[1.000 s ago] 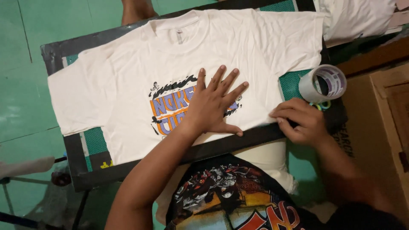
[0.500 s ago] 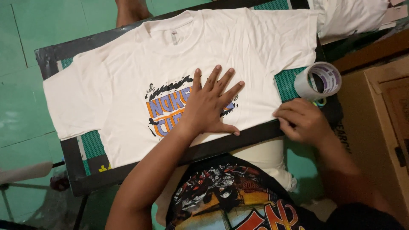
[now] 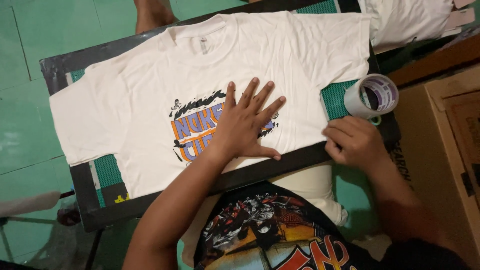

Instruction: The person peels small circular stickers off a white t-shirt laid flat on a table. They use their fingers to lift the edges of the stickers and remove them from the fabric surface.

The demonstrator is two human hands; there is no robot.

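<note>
On the frame: white T-shirt (image 3: pixel 150 105) lying flat.
Left hand (image 3: pixel 245 125): fingers spread, pressing the print.
Right hand (image 3: pixel 352 142): curled at the shirt's hem, near tape roll (image 3: pixel 371 96).
Risk: palm slides, fabric wrinkles.

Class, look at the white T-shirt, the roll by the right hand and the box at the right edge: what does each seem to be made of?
White T-shirt: soft matte knit fabric, probably cotton; it creases and drapes over the frame.
Tape roll: pale plastic or paper tape on a printed core, slightly glossy.
Box: brown corrugated cardboard, dull, with folded flaps.
</note>
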